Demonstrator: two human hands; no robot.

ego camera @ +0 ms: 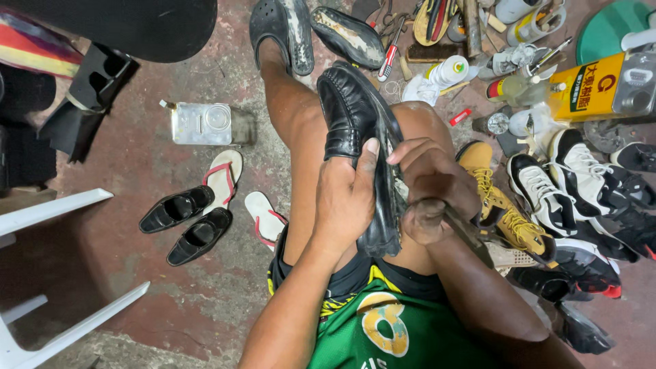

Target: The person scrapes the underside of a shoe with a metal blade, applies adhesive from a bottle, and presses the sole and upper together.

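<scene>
- The person sits with bare knees raised; a green jersey (389,328) fills the near edge of the view, and the work rests on the lap.
- The right hand (434,198) is closed in a fist around a dark tool handle (468,236), with the thumb and first finger bent toward the edge of the shoe. The tip of the tool is hidden, so I cannot tell its kind.
- The left hand (345,201) grips the black leather loafer (359,137) from the side, thumb pressed flat along its edge. The loafer lies on the thighs, turned on its side, toe pointing away from the body.
- To do this step well, I judge the left hand should hold the loafer firm against the thigh so it does not roll. The right hand should work in short, controlled strokes, directed away from the left thumb, which lies very near the working line.
- On the floor to the left are a pair of black heeled shoes (188,222) and red-strapped flip-flops (229,178). Just beyond stands a metal can (201,123).
- To the right lie a tan boot (502,201) and black-and-white sneakers (581,178).
- Farthest, a yellow glue tin (594,85), bottles and small tools are crowded together.
</scene>
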